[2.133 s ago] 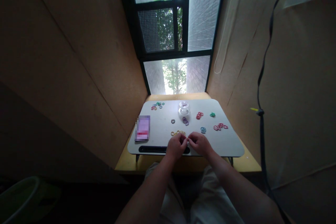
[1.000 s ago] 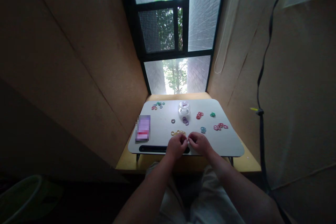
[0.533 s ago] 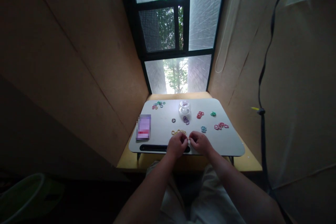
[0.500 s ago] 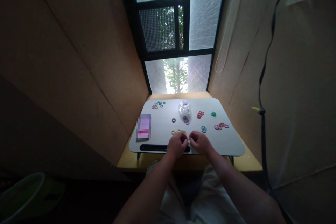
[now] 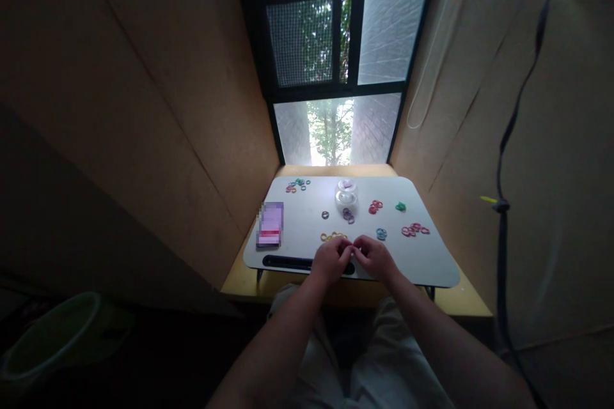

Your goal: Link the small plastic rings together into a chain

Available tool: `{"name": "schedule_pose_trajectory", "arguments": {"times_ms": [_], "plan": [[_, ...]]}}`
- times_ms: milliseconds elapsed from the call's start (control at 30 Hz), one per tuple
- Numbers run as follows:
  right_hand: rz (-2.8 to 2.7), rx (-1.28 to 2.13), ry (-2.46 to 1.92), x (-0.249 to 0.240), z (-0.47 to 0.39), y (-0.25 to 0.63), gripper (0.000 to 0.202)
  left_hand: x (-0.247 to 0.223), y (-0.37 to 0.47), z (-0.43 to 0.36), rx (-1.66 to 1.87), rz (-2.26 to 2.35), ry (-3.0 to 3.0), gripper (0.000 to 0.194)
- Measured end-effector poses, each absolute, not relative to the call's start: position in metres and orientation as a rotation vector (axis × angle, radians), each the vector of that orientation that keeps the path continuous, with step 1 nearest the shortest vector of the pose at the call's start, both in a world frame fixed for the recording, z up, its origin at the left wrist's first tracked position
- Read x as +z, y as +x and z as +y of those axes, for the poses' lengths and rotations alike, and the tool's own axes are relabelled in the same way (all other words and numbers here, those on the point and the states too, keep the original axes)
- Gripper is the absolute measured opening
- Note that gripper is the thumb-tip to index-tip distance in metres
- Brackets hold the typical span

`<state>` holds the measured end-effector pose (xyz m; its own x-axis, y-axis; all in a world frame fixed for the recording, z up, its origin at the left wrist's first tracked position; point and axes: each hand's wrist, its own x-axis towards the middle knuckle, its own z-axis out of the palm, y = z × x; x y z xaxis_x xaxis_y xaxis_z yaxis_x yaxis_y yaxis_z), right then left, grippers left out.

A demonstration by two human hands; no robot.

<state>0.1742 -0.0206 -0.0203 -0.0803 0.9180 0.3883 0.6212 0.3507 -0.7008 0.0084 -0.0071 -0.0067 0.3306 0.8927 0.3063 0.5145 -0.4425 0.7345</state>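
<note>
Above the front edge of a white lap table, my left hand and my right hand meet with their fingertips pinched together. Whatever lies between the fingertips is too small and hidden to make out. Just beyond my left hand is a row of small yellow rings, partly covered by the fingers. Small blue rings lie beyond my right hand. Purple rings sit in front of a clear, rounded jar, and one dark ring lies apart to their left.
Red rings, green rings and pink-red rings lie to the right. A mixed group of rings is at the back left. A phone rests at the left; a black slot runs along the front edge.
The camera view has shifted, so the table appears slightly further right. My fingertips have drawn closer together and now touch; a small gap showed between them before.
</note>
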Motion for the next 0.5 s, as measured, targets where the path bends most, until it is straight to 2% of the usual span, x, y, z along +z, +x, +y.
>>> {"name": "schedule_pose_trajectory", "arguments": {"times_ms": [500], "plan": [[-1.806, 0.456, -1.362, -0.0193, -0.0206, 0.1742, 0.010, -0.0114, 0.0092, -0.0053, 0.932, 1.293, 2.109, 0.009]]}}
